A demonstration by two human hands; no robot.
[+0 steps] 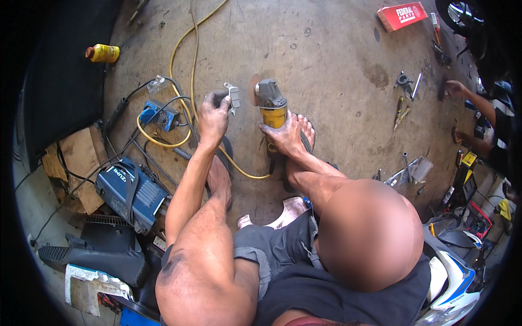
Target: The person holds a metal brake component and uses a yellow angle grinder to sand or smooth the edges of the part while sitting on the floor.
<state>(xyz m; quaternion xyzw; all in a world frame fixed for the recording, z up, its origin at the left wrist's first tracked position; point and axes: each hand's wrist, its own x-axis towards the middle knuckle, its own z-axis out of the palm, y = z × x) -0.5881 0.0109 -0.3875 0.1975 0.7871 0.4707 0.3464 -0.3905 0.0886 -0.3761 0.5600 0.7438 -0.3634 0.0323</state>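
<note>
My left hand (213, 120) pinches a small grey metal brake pad (234, 99) between thumb and fingers and holds it up above the floor. Wrapped round the yellow body of an angle grinder (273, 111) is my right hand (284, 136). The grinder's reddish-brown disc (254, 89) faces the brake pad, with a small gap between them; its outline looks smeared. A yellow cord (239, 169) runs over the floor around my feet. Both forearms reach forward past my bent knees.
To the left lie a blue machine with a strap (130, 193), a smaller blue box (159, 116), cables, cardboard (89, 185) and a yellow bottle (103, 53). Pliers (401, 117), a red box (402, 16) and other tools lie right. Another person's arm (473, 96) reaches in at far right.
</note>
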